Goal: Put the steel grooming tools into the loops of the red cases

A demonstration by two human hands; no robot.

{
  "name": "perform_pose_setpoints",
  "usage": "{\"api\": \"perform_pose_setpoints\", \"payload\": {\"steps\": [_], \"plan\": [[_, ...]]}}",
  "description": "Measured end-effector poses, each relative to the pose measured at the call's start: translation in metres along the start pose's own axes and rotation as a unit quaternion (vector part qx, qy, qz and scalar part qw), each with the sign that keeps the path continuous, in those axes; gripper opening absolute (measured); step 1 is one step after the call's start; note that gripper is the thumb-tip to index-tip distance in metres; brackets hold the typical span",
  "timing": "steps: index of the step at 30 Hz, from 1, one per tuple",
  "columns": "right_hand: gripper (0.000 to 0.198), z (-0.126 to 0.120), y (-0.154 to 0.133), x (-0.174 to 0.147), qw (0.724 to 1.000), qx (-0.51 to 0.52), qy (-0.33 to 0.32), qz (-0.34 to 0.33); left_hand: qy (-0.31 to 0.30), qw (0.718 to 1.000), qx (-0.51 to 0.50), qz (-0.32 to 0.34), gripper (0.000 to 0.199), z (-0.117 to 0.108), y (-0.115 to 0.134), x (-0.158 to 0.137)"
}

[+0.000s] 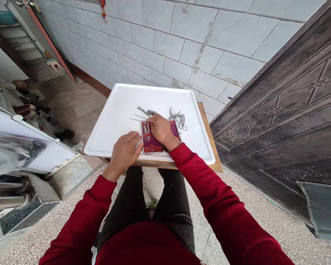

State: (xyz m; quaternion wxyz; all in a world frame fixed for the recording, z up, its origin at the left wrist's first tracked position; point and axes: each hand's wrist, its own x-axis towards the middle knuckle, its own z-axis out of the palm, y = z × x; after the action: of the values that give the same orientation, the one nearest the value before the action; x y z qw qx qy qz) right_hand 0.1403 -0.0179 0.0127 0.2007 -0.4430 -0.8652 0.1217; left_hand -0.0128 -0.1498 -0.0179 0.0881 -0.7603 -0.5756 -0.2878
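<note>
An opened manicure case [155,146] with a dark red lining lies on a white foam lid [107,136]. Slim metal manicure tools [147,133] sit in the loops of its left half. My left hand [124,150] rests beside the left edge of the case, its thumb and fingers apart. Over the case's upper middle, my right hand [160,128] has its fingers closed near the tops of the tools; what they pinch is hidden. Nail clippers [151,112] and thin tools lie just past the case. More clippers [182,119] and small scissors [184,127] are to the right.
The foam lid stands on a wooden board [217,162] against a tiled wall [165,48]. A dark patterned metal door [264,121] is close on the right. Shelves with shoes [24,110] and a white cabinet [44,151] stand on the left.
</note>
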Motion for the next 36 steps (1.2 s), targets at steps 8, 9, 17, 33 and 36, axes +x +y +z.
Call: {"api": "perform_pose_setpoints", "payload": {"steps": [8, 9, 17, 33, 36], "plan": [[0.041, -0.004, -0.004, -0.002, 1.000, 0.010, -0.020, 0.019, -0.003, 1.000, -0.007, -0.001, 0.020, 0.000, 0.000, -0.001], [0.041, -0.005, -0.005, -0.003, 0.999, 0.011, -0.025, 0.021, -0.003, 1.000, -0.007, -0.001, 0.020, 0.000, 0.000, -0.001], [0.046, -0.007, -0.009, -0.010, 0.998, -0.053, -0.043, 0.000, -0.020, 1.000, -0.005, -0.005, 0.021, -0.003, 0.003, 0.001], [0.045, -0.008, -0.013, -0.041, 0.991, -0.108, -0.044, -0.072, -0.031, 0.999, -0.004, -0.005, 0.021, -0.003, 0.003, 0.001], [0.044, -0.006, -0.013, -0.044, 0.990, -0.109, -0.042, -0.082, -0.024, 1.000, 0.001, -0.004, 0.021, -0.003, 0.003, 0.000]]}}
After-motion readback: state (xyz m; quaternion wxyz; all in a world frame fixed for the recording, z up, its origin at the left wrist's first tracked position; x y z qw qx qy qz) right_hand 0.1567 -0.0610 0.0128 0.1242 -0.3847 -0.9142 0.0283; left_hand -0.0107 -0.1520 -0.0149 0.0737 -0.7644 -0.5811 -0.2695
